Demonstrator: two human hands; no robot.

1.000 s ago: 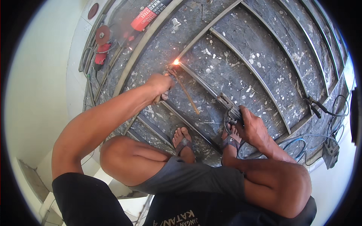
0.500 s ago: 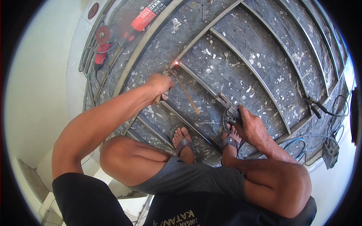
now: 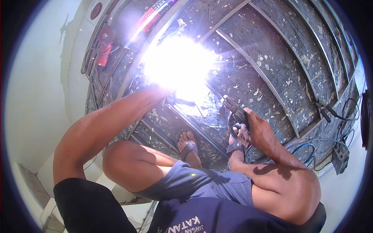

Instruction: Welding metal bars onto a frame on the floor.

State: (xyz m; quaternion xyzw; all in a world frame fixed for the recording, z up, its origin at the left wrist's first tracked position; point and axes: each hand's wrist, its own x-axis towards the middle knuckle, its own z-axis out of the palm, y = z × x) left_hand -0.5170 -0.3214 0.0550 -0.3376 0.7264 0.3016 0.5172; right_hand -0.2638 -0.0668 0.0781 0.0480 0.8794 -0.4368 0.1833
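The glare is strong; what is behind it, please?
The left hand and a metal bar lead into the glare, which covers most of the hand; anything further cannot be seen.

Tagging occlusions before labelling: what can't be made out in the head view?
Head view, left hand: fingers and anything in them, lost in glare from the welding arc.
Head view, metal frame bar: lower-left stretch, whited out by the same glare.
Head view, right hand: most fingertips, hidden by the hand itself and the slotted grey tool.
Head view, red carton: far end, cut off by the top edge.
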